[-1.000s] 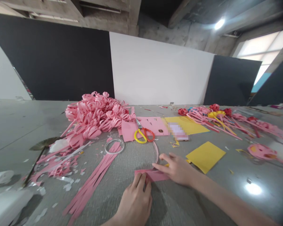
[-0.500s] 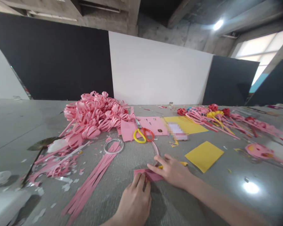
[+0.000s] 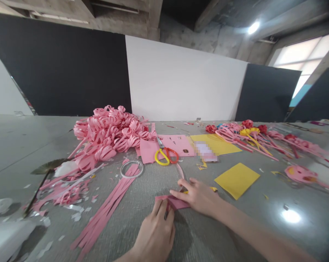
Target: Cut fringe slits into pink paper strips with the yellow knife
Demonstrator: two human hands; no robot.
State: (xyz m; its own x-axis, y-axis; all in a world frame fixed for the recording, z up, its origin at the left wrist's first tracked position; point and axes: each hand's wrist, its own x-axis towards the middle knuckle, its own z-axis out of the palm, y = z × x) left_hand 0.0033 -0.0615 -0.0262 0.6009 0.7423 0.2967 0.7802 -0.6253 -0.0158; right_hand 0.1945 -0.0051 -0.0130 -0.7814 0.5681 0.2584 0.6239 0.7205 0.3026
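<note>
My left hand (image 3: 156, 229) is closed over the near edge of a small pink paper piece (image 3: 178, 203), its fingertips pressed on it. The thumb is mostly hidden. My right hand (image 3: 204, 196) lies across the paper's right end, fingers spread, the index finger reaching left over it. A yellow object (image 3: 214, 189) sticks out from under this hand; its kind is hidden. A thin pale pink strip (image 3: 180, 171) runs from beside the right fingers toward scissors (image 3: 166, 157) with one yellow and one orange-red handle.
A tape roll (image 3: 121, 169) rests on long pink paper strips (image 3: 104, 214) to the left. Behind them are a heap of curled pink paper flowers (image 3: 106, 134) and pink sheets (image 3: 150, 150). A yellow sheet (image 3: 237, 181) and more paper flowers (image 3: 232, 128) lie right. White panels (image 3: 183, 80) stand behind.
Both hands stay almost in place on the pink paper. The left fingers have shifted very slightly, and the whole view has moved a touch.
</note>
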